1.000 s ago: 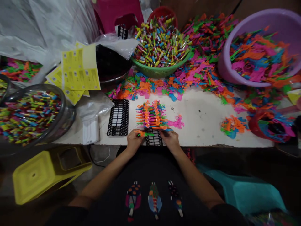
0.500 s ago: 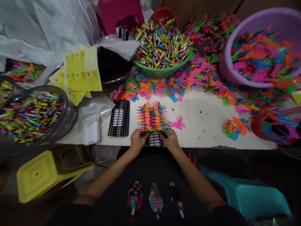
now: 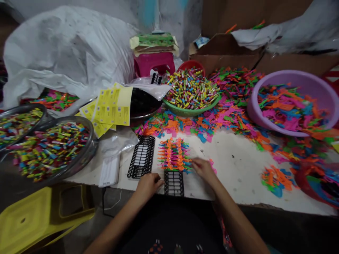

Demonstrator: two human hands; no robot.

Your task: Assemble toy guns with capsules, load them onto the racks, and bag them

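Here, at the center of the frame, my hands flank a black rack on the white table, its upper part covered by close rows of bright plastic pieces in orange, pink, green and blue. The rack's lower part lies bare toward the table's near edge. My left hand is at the rack's lower left, fingers curled; I cannot tell whether they grip anything. My right hand reaches in from the other side, fingers drawn together at the right end of the lowest row; whether they pinch a piece, I cannot tell. Just past its knuckles, pink pieces show in part.

A second rack lies left of the first, near a white box. Loose pieces spread across the middle and right of the frame, below a green bowl heaped with small tubes and beside a purple tub. Yellow labels stand at left of center, and a yellow stool fills the lower left.
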